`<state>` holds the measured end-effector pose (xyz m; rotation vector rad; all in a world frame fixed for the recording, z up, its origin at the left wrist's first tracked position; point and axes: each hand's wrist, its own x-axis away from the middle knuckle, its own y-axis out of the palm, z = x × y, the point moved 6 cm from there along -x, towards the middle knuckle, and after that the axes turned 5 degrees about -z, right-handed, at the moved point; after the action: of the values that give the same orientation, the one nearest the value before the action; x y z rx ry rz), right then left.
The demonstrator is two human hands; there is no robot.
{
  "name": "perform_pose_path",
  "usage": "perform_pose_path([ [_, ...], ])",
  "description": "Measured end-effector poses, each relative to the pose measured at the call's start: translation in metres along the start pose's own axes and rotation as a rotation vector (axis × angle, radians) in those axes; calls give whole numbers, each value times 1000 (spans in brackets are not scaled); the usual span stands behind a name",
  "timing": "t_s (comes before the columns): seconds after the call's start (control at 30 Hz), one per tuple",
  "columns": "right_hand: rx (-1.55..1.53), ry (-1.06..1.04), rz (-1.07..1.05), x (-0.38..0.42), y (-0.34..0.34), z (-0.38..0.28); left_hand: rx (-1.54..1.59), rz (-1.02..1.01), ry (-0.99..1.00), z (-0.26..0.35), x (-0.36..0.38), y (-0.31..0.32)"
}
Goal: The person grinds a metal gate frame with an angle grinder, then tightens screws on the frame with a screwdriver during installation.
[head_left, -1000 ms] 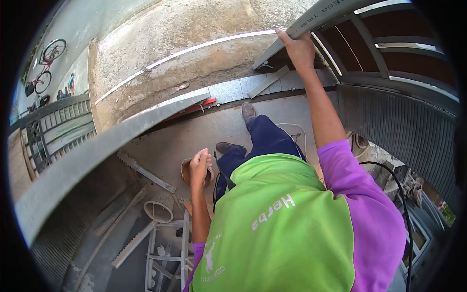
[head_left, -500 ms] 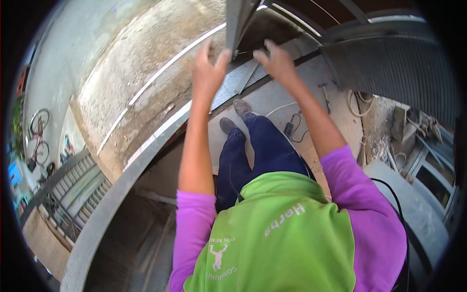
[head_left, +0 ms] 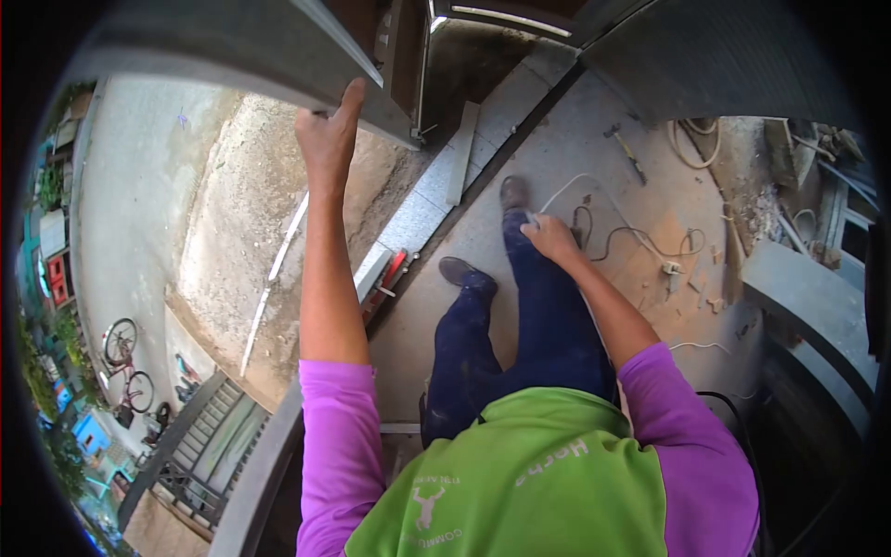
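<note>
My left hand (head_left: 327,139) is closed around the lower edge of a grey metal door panel (head_left: 232,46), at the upper left. Its thumb lies on the near face, and the other fingers are mostly hidden behind the edge. My right hand (head_left: 554,239) is in front of my right leg, fingers curled together. Something small and pale shows at its fingertips, too small to name. Close by, a thin white cable (head_left: 585,176) curves over the floor.
A hammer (head_left: 626,153) lies on the concrete floor beside a socket (head_left: 671,268) and dark cord. A flat metal strip (head_left: 462,153) rests across the tiled sill (head_left: 422,209). A red tool (head_left: 393,272) sits near my left foot. Outside stands a bicycle (head_left: 125,362).
The door panel, edge-on before, now spans the upper left. My left hand has moved left and taken hold of its edge. My right hand has dropped from the sill towards my leg and closed.
</note>
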<state>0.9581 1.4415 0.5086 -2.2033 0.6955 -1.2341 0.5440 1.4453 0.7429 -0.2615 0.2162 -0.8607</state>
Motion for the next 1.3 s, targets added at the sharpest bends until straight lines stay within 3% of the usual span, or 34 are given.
perform_pose_path([
  [0.2,-20,-186,-40,-162,52,-41,4,40,-105,-36,-5,13],
  [0.27,-5,-245,-53,-228,70,-59,-29,33,173,-38,-16,22],
  [0.3,3,-314,-31,-255,85,-66,-42,20,192,-45,-19,24],
  [0.37,-17,-223,-50,-308,94,-83,-45,8,199,-57,-23,27],
  [0.43,-34,-305,83,-355,105,-97,49,13,166,-65,-22,32],
  [0.53,193,-365,186,-410,133,-98,131,88,182,-67,-24,40],
  [0.57,207,-375,91,-424,145,-96,181,162,175,-68,-21,36],
  [0.63,243,-379,-87,-444,158,-84,165,337,183,-71,-14,26],
  [0.7,234,-480,-114,-445,161,-78,19,538,205,-68,-8,19],
  [0.8,209,-477,-162,-433,158,-72,-5,628,269,-64,-7,25],
  [1.03,139,-408,-125,-440,120,-47,96,523,329,-50,-33,70],
  [1.3,160,-307,-101,-488,58,-22,284,151,287,-33,-110,153],
])
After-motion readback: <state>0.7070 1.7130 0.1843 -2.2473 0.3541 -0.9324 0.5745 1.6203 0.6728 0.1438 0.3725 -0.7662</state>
